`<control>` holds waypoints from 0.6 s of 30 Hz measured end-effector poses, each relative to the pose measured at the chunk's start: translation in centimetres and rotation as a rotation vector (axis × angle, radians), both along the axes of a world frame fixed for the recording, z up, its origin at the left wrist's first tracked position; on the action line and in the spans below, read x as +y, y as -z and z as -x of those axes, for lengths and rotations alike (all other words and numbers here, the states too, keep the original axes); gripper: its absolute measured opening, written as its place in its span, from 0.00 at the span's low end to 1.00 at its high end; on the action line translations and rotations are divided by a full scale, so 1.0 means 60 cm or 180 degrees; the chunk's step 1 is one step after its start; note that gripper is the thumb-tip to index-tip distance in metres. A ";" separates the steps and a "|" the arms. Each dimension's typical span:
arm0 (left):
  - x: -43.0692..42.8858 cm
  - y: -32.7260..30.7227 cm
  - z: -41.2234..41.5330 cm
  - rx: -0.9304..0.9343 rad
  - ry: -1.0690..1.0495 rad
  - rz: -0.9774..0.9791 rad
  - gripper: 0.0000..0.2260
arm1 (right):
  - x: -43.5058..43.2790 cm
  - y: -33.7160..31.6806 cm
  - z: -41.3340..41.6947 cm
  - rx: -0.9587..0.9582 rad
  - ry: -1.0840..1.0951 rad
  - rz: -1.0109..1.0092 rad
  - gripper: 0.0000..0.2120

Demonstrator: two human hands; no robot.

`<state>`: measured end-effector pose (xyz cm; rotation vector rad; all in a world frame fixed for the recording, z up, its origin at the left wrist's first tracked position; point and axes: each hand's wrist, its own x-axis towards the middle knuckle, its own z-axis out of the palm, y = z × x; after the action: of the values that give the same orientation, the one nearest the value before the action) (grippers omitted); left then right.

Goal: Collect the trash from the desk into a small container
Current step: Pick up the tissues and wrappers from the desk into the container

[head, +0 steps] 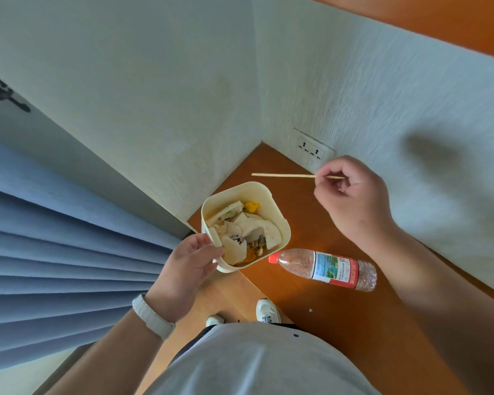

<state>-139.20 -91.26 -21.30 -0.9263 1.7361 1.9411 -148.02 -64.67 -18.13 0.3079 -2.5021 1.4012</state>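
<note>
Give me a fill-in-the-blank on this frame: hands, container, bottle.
1. The left hand grips the cream container by its ____.
2. The right hand pinches a wooden stick, not yet in the ____.
3. The plastic bottle lies on its ____ on the desk.
4. Its cap is ____.
Missing words: rim; container; side; red.

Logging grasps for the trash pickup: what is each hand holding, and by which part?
The right hand pinches a thin wooden stick near one end. The left hand grips the cream container by its rim at the near corner.
</note>
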 end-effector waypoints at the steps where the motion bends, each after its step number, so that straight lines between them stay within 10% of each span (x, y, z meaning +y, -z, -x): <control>1: -0.001 0.001 -0.002 0.0003 -0.0003 -0.0001 0.10 | -0.010 -0.007 -0.007 0.0043 -0.0158 0.0020 0.06; 18: -0.010 -0.001 -0.023 0.0099 0.0075 -0.0240 0.10 | -0.177 0.055 0.009 0.0264 -0.1566 -0.0906 0.06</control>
<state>-137.85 -91.83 -21.22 -0.8500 1.6706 2.0011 -148.54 -75.31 -21.42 1.0750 -2.6628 1.1373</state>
